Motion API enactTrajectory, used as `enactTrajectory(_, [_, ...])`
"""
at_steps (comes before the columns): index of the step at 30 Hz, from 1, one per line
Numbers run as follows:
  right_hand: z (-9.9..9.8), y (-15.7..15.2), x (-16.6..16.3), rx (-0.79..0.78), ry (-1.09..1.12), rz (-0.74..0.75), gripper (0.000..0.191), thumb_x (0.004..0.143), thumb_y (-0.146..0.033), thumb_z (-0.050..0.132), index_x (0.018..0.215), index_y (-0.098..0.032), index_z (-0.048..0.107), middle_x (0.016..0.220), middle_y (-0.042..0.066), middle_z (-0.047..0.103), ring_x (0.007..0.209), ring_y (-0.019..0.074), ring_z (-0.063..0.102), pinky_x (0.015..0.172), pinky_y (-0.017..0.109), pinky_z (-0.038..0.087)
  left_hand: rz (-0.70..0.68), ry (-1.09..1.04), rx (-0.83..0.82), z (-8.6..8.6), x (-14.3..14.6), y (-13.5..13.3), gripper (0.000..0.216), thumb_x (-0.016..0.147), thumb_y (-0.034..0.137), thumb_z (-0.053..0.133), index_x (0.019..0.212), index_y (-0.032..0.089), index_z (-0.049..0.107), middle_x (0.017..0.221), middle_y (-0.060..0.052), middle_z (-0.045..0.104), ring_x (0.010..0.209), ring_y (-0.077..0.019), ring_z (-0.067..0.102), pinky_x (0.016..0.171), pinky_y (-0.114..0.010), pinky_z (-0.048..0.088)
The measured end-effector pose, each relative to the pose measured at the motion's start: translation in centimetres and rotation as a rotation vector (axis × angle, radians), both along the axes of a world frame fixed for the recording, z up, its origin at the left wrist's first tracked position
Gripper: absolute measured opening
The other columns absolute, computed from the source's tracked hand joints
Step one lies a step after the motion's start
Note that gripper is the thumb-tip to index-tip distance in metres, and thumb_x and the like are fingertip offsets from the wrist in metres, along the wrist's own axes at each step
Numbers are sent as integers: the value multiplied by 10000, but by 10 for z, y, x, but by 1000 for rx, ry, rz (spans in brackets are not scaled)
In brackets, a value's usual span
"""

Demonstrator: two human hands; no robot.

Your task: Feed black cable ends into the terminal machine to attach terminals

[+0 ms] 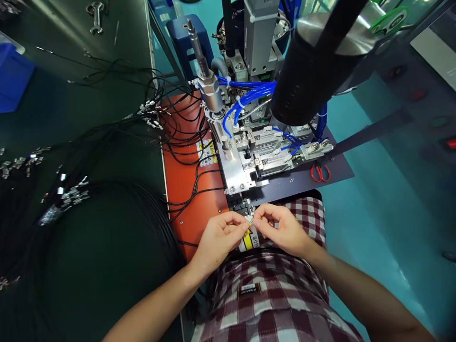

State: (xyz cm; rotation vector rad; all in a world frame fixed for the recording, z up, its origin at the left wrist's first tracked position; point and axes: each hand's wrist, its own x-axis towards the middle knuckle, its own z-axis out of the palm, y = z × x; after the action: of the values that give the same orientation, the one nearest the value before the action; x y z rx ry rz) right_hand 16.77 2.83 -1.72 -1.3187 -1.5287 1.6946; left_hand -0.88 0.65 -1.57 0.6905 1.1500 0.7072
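My left hand (223, 237) and my right hand (283, 230) meet just in front of the near end of a metal press machine (233, 178). Thumb and forefinger are pinched together on each. Something small and thin, pale in colour, lies between the fingertips; its kind is too small to make out. Right below the fingertips is a white and yellow warning label (248, 241). A small dark fixture (244, 204) on the machine sits just beyond the hands.
Black cables (142, 190) with metal ends spread over the dark table at left and across the orange base plate (181, 185). Red-handled scissors (320, 173) rest on the grey plate at right. A wrench (96, 18) and a blue bin (14, 78) are at far left. A black cylinder (302, 76) overhangs the machine.
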Motion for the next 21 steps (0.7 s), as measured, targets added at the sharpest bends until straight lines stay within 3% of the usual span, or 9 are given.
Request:
enactTrajectory(7, [-6, -6, -4, 49, 9, -37, 141, 875, -231, 539, 748, -171, 549, 653, -21, 526, 570, 95, 472, 519, 216, 377, -12, -51, -14, 1, 0, 0, 219, 783, 319, 685, 766, 120, 595, 514, 86, 400, 422, -10, 275, 405, -140, 209])
enactTrajectory(15, [-4, 2, -1, -85, 63, -50, 176, 882, -308, 540, 802, -156, 577, 645, -17, 540, 531, 100, 509, 508, 228, 393, -8, -26, -16, -5, -3, -2, 222, 816, 337, 649, 778, 132, 572, 486, 99, 354, 419, -17, 246, 408, -147, 196])
enactTrajectory(21, [1, 8, 2, -47, -19, 59, 185, 877, -319, 552, 829, -154, 620, 661, -10, 561, 546, 104, 502, 501, 230, 371, -33, -16, -11, -4, -3, -2, 218, 819, 332, 643, 785, 125, 584, 495, 90, 374, 423, -18, 263, 410, -148, 203])
